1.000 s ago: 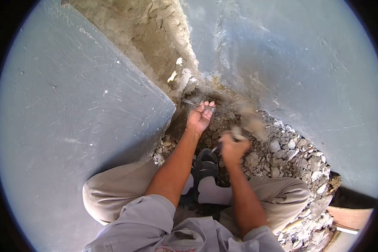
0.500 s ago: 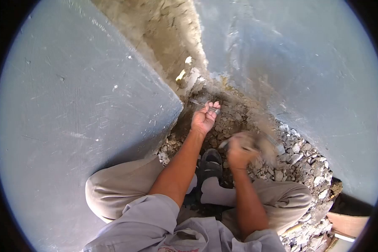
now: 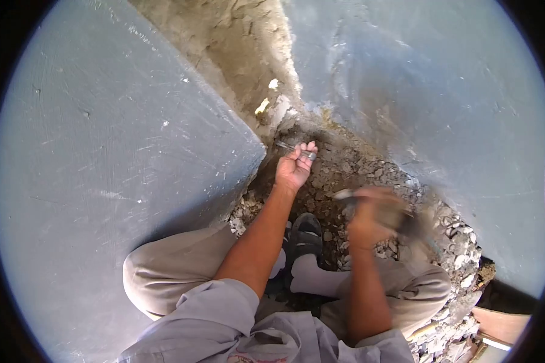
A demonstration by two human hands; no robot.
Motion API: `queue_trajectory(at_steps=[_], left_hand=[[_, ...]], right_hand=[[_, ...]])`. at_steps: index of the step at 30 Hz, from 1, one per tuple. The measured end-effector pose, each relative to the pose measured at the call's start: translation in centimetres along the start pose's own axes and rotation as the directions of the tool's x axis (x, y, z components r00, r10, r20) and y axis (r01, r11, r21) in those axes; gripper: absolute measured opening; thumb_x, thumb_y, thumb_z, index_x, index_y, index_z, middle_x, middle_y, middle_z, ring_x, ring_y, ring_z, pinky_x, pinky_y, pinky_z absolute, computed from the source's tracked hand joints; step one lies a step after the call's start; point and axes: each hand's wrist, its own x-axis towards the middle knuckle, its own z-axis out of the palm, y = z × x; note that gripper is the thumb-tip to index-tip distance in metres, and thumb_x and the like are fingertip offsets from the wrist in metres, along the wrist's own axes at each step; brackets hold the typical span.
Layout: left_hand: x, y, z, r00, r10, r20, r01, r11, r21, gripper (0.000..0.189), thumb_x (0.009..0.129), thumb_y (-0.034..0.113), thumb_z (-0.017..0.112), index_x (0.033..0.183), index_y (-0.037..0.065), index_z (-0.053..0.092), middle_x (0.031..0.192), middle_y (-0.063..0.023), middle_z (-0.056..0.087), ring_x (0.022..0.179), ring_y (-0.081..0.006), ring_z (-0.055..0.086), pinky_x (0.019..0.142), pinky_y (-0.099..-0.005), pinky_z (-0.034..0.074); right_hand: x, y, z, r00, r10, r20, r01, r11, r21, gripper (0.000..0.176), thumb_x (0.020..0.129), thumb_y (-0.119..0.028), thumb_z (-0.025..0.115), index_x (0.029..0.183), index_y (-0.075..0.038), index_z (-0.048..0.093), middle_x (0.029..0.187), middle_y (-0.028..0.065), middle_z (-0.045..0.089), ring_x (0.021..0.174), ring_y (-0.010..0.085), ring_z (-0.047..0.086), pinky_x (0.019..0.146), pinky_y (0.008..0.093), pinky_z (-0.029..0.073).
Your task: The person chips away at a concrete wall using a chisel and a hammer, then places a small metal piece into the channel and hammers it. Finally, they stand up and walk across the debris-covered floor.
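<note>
My left hand (image 3: pixel 294 167) is closed around a metal chisel (image 3: pixel 283 145). The chisel's tip points left, at the broken wall base, and its blunt end (image 3: pixel 311 155) sticks out by my fingers. My right hand (image 3: pixel 368 219) is smeared by motion, to the right of and below the left. It grips what looks like a hammer (image 3: pixel 413 225); the head is a dark blur on the right, and a pale handle end (image 3: pixel 343 194) shows on the left. Broken rubble (image 3: pixel 333 172) lies under both hands.
Grey painted wall faces rise on the left (image 3: pixel 115 133) and right (image 3: pixel 466 91), with a bare rough strip (image 3: pixel 242 54) between them. Loose stones (image 3: pixel 460 260) lie along the right. A brown container (image 3: pixel 502 323) is at lower right. My shoe (image 3: pixel 306 236) rests on the debris.
My right hand and the hammer have moved right and slightly up, away from the chisel. My left hand and the chisel stay almost in place.
</note>
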Motion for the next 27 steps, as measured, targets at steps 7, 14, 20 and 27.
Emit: queue_trajectory(at_steps=[7, 14, 20, 27], left_hand=[[1.3, 0.4, -2.1, 0.996, -0.005, 0.088, -0.002, 0.997, 0.077, 0.014, 0.098, 0.008, 0.053, 0.101, -0.005, 0.058, 0.107, -0.0178, 0.066, 0.102, -0.0330, 0.065, 0.099, -0.0461, 0.053], [0.4, 0.8, 0.0, 0.999, 0.046, 0.006, -0.045, 0.995, -0.088, 0.011, 0.099, 0.006, 0.053, 0.101, -0.005, 0.055, 0.103, -0.0169, 0.065, 0.104, -0.0339, 0.066, 0.101, -0.0486, 0.053], [1.9, 0.5, -1.4, 0.999, -0.033, 0.032, 0.031, 0.996, 0.079, 0.005, 0.092, -0.001, 0.054, 0.093, -0.004, 0.057, 0.099, -0.0170, 0.066, 0.106, -0.0363, 0.065, 0.103, -0.0519, 0.050], [0.9, 0.4, -0.7, 0.997, 0.031, 0.071, -0.028, 0.998, -0.050, 0.012, 0.098, 0.005, 0.053, 0.103, -0.006, 0.056, 0.102, -0.0157, 0.066, 0.104, -0.0326, 0.066, 0.101, -0.0489, 0.053]], right_hand=[[-2.7, 1.9, 1.7, 0.508, 0.609, 0.609, -0.831, 0.533, 0.159, 0.016, 0.076, -0.006, 0.069, 0.086, 0.004, 0.062, 0.061, 0.0060, 0.060, 0.050, 0.0138, 0.057, 0.048, 0.0310, 0.046], [6.8, -3.0, -4.1, 0.977, 0.210, 0.024, -0.204, 0.907, 0.369, 0.008, 0.091, -0.007, 0.060, 0.089, -0.001, 0.065, 0.080, 0.0078, 0.064, 0.072, 0.0164, 0.062, 0.064, 0.0299, 0.052], [-7.4, 4.9, 4.6, 0.403, 0.613, 0.679, -0.876, 0.473, 0.093, 0.012, 0.070, -0.006, 0.067, 0.076, 0.004, 0.063, 0.062, 0.0068, 0.061, 0.052, 0.0203, 0.058, 0.052, 0.0390, 0.049], [5.3, -2.4, -2.6, 0.791, 0.522, 0.318, -0.609, 0.718, 0.337, 0.010, 0.082, -0.005, 0.069, 0.084, 0.002, 0.063, 0.070, 0.0070, 0.063, 0.060, 0.0130, 0.061, 0.053, 0.0268, 0.050]])
